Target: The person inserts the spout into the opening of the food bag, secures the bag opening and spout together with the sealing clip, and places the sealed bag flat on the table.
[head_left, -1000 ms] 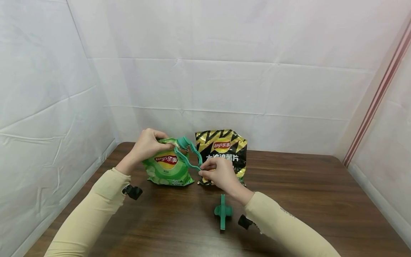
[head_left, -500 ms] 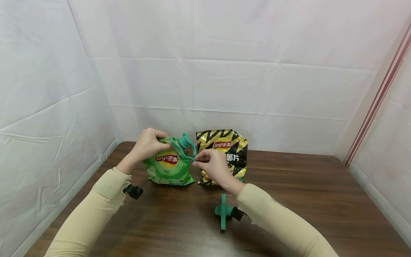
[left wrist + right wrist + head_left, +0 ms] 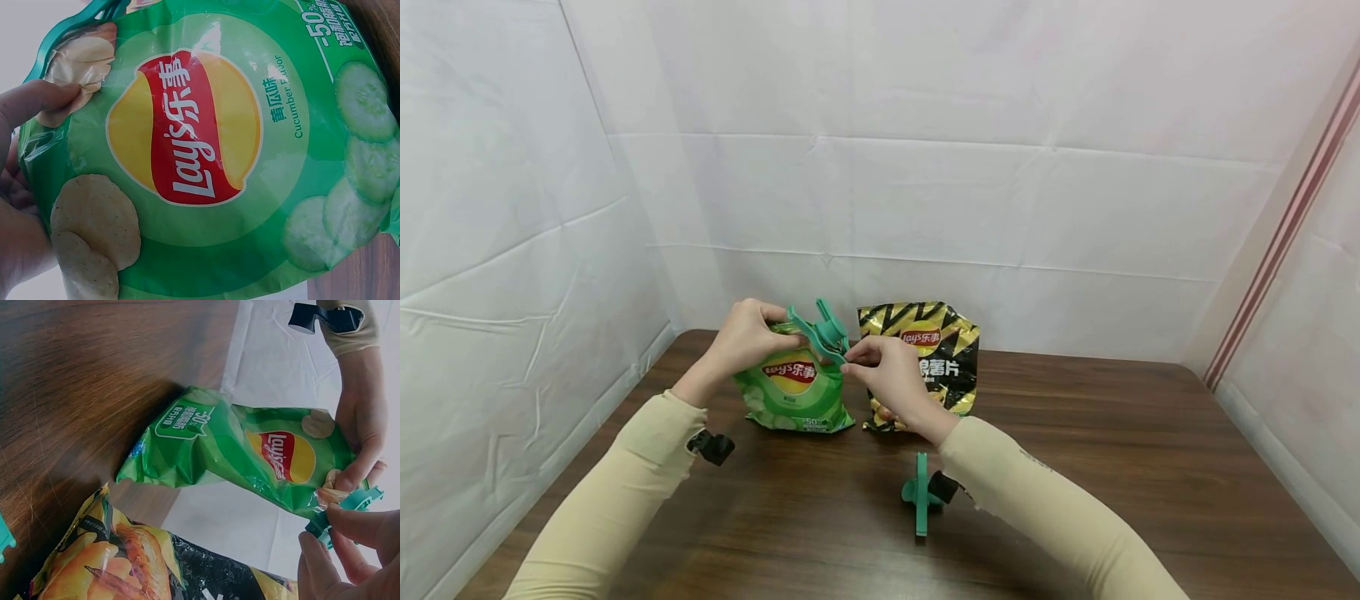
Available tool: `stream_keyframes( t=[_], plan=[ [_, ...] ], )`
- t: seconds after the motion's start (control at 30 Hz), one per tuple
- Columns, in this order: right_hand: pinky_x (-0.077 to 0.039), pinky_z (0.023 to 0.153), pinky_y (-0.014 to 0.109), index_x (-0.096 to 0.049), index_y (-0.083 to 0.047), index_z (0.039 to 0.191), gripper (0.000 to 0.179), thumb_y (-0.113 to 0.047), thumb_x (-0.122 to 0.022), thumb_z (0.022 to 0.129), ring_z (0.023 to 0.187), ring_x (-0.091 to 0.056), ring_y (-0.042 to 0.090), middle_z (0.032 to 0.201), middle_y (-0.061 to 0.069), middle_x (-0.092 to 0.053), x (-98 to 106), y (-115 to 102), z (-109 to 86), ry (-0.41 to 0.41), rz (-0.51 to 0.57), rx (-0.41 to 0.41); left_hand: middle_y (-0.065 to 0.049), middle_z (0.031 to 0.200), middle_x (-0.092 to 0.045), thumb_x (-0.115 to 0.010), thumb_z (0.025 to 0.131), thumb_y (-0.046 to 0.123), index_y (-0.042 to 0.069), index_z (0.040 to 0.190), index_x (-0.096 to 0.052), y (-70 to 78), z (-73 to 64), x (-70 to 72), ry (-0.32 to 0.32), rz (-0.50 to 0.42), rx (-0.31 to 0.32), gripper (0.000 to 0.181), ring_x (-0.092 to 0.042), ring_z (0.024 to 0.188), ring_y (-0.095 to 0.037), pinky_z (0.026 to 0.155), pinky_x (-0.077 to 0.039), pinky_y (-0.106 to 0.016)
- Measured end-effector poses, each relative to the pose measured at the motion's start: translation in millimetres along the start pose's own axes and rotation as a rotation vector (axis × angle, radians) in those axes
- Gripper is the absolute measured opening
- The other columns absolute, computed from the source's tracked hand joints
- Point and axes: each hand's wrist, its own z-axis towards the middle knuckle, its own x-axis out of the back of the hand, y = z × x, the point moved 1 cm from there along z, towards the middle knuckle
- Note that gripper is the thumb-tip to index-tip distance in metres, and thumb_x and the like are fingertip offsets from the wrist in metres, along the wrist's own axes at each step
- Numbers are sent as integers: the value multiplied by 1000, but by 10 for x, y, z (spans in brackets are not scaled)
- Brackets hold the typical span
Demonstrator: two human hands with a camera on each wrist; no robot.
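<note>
My left hand (image 3: pixel 743 337) pinches the top left corner of a green bag of potato chips (image 3: pixel 797 402), which stands at the back left of the table. In the left wrist view, its thumb lies over the printed front of the chip bag (image 3: pixel 275 187). My right hand (image 3: pixel 891 379) pinches the near end of a green bag clip (image 3: pixel 825 335). Its two arms stand on either side of the bag's top edge and narrow toward my right fingers. In the right wrist view, the bag clip (image 3: pixel 359 500) sits against that edge; whether it is latched cannot be seen.
Just right of the green bag stands a black and yellow chip bag (image 3: pixel 961 387), partly behind my right hand. A second green clip (image 3: pixel 921 496) lies on the brown wooden table (image 3: pixel 1090 433), near my right wrist camera. White sheeting (image 3: pixel 1000 208) encloses the back and sides.
My right hand has moved left and slightly up, bringing the clip over the bag's top edge. The clip's arms have come closer together. My left hand and the bag have barely moved.
</note>
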Motion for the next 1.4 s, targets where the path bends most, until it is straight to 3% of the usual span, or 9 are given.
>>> stream_keyframes(
  t=[0.3, 0.6, 0.9, 1.4],
  plan=[
    [-48, 58, 20, -68, -16, 84, 9, -21, -69, 76, 74, -62, 7, 86, -3, -68, -26, -18, 47, 21, 13, -3, -1, 60, -64, -73, 71, 27, 14, 71, -70, 13, -5, 5, -2, -14, 23, 13, -53, 50, -14, 47, -44, -28],
    [-49, 63, 20, -65, -15, 87, 14, -20, -70, 76, 77, -62, 8, 91, -2, -66, -66, 18, 61, 21, 83, -44, -1, 62, -64, -72, 72, 26, 14, 69, -69, 31, -12, 4, -6, -3, -17, 12, -53, 49, -13, 46, -44, -28],
    [-50, 68, 22, -63, -14, 104, 28, -24, -68, 78, 84, -62, 11, 95, 1, -66, -93, 45, 69, -11, 133, -78, -3, 67, -67, -72, 72, 25, 13, 75, -71, 34, -13, -12, -2, -12, -23, 12, -56, 51, -13, 47, -46, -29],
    [-50, 64, 23, -69, -19, 100, 26, -29, -70, 76, 86, -62, 11, 99, -1, -66, -93, 113, 155, -30, 178, -127, -1, 63, -66, -72, 72, 28, 15, 74, -71, 16, 2, -35, 17, -1, -11, 14, -56, 49, -12, 47, -46, -28]
  ],
)
